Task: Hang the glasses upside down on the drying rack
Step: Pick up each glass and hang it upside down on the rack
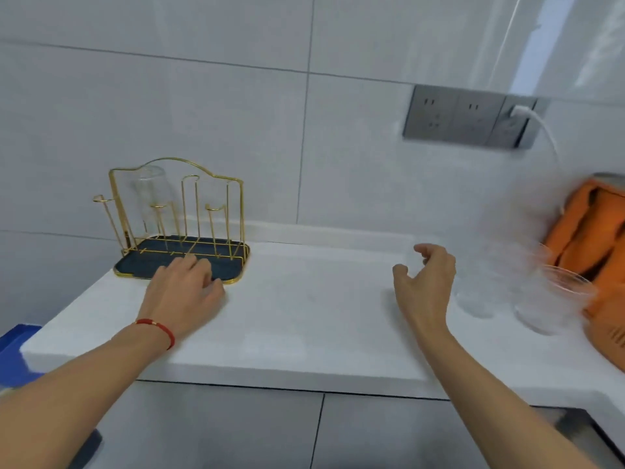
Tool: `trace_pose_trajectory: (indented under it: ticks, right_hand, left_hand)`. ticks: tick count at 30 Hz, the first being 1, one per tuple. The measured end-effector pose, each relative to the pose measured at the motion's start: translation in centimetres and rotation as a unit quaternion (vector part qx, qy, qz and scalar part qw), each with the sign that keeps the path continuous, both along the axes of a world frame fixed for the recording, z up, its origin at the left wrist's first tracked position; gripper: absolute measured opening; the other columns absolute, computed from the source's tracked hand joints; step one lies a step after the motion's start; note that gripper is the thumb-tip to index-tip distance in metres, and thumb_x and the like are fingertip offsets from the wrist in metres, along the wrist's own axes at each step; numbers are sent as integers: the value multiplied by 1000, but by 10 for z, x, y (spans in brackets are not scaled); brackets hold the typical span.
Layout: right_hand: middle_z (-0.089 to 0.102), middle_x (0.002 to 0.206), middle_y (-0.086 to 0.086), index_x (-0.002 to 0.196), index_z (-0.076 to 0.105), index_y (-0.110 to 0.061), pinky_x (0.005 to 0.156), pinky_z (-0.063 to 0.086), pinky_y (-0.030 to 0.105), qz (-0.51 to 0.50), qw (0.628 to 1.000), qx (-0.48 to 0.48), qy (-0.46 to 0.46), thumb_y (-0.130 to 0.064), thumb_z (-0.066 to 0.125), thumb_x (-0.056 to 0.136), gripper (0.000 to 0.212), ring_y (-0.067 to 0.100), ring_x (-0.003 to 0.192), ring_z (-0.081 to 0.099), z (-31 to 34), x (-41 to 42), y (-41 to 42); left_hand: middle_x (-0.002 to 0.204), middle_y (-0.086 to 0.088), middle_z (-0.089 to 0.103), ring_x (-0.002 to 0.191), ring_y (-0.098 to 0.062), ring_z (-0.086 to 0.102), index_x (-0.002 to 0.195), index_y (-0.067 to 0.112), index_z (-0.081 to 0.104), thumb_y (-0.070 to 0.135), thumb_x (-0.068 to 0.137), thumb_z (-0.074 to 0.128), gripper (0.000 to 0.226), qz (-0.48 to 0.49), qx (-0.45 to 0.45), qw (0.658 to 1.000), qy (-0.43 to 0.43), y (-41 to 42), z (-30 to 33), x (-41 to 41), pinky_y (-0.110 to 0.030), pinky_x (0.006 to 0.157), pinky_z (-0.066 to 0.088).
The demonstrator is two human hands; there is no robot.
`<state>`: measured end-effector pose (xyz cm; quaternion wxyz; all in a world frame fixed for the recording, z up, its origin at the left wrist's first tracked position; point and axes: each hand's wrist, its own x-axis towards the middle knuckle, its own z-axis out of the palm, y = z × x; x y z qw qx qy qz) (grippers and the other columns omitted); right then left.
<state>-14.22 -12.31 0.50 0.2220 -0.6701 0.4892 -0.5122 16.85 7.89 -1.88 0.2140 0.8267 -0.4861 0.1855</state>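
A gold wire drying rack (236, 211) with a dark tray (135, 265) stands at the back left of the white counter. One clear glass (150, 191) hangs upside down on a rear peg. My left hand (189, 289) rests at the tray's front edge, fingers spread, holding nothing. My right hand (427, 279) hovers over the counter's right half, open and curled, empty. Two clear glasses stand upright to its right, one nearer my hand (480, 292) and one further right (554, 299); both are blurred.
An orange appliance (595, 231) sits at the far right behind the glasses. A grey socket strip (466, 116) with a white plug and cable is on the tiled wall. A blue object (13, 353) lies at the left edge. A steel sink corner (575, 431) shows lower right.
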Motion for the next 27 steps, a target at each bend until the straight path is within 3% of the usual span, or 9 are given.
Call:
trace_pose_trajectory:
  ticks: [3,6,9,14,18,22,25,27]
  right_hand:
    - [35,154,19,150,36,-2,113,37,46,-54,997,53,-1,-10,68,91,68,36,141,36,-14,-19,-6]
    - [17,165,23,160,10,3,122,29,47,-36,993,107,-18,-13,70,93,92,39,151,23,-19,-14,-21]
    - [16,166,26,161,-1,5,123,27,46,-31,989,141,-38,-18,74,92,105,38,154,20,-20,0,-46]
    - [28,162,29,161,2,4,121,31,49,-104,983,142,-55,-22,76,92,105,44,148,34,-28,16,-81]
    - [46,148,26,153,28,2,112,40,50,-121,986,108,-49,-20,81,85,88,44,135,46,-35,13,-87]
    - [65,124,-2,132,51,-20,94,52,35,36,998,55,-26,-45,84,68,76,21,112,64,-23,19,-57]
    - [56,124,-13,131,46,-30,82,52,23,214,975,-41,52,-48,84,63,80,5,105,60,-23,39,-15]
    - [48,124,-9,135,44,-25,75,56,28,286,941,-128,125,-44,82,65,82,7,101,58,-27,54,4]
  left_hand:
    - [85,3,50,81,-22,47,82,20,52,36,89,56,18,-71,-24,996,52,-46,-2,-64,-42,73,42]
    - [102,-2,53,97,-25,49,98,17,57,35,90,55,20,-118,-25,986,117,-92,-3,-124,-42,82,43]
    - [122,-5,51,117,-27,45,114,17,56,42,89,51,36,-148,29,985,78,-112,-13,-142,-43,94,41]
    - [127,-5,48,122,-26,39,121,17,54,50,87,48,47,-121,5,987,105,-113,-22,-134,-42,102,39]
    - [133,-3,44,130,-23,34,126,19,50,48,87,56,48,-150,-9,980,131,-115,-20,-138,-39,109,35]
    - [138,5,42,137,-16,29,136,24,41,49,85,62,61,-186,-62,948,250,-111,-15,-134,-34,109,34]
    - [140,10,43,131,-10,40,147,38,27,67,75,60,84,-205,-135,889,386,-104,-7,-131,-31,102,40]
    - [132,7,51,120,-11,53,147,49,23,67,73,64,86,-202,-207,848,445,-98,-2,-127,-31,96,49]
